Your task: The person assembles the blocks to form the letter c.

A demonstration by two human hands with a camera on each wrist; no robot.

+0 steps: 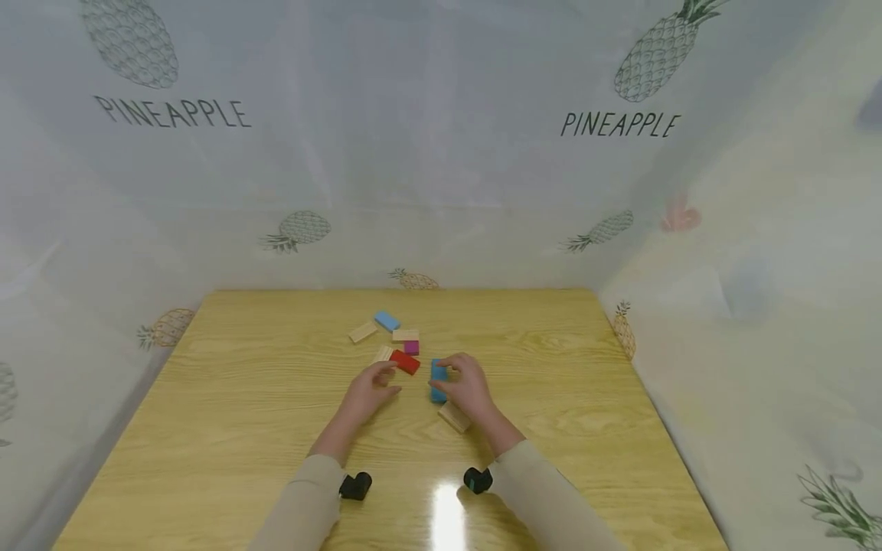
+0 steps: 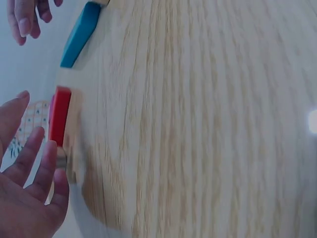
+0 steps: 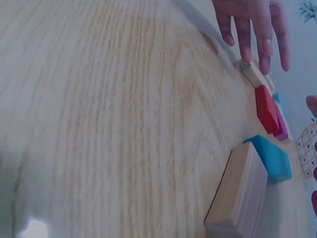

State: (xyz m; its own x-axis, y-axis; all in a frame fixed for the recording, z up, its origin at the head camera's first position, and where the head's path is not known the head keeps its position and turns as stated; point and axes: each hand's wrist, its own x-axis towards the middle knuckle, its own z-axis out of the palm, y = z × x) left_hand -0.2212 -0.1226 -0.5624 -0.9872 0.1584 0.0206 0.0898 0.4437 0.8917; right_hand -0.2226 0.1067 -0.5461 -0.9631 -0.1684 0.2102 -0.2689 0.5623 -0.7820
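Observation:
My left hand (image 1: 365, 394) hovers just in front of a red block (image 1: 405, 363), its fingers loosely bent and nothing held. In the left wrist view the fingers spread apart beside the red block (image 2: 60, 116). Over a darker blue block (image 1: 438, 395) hangs my right hand (image 1: 471, 386), thumb and fingers apart on its near side. The left wrist view shows a gap between that hand (image 2: 27, 20) and the blue block (image 2: 80, 34). A plain wooden block (image 1: 455, 418) lies by the right wrist, close to the blue block's near end.
Behind the red block lie a purple block (image 1: 411, 348), a light blue block (image 1: 387, 321) and several plain wooden blocks (image 1: 363, 331). They rest on a wood-grain table (image 1: 551, 367). A pineapple-print curtain (image 1: 413, 153) surrounds the table's back and sides.

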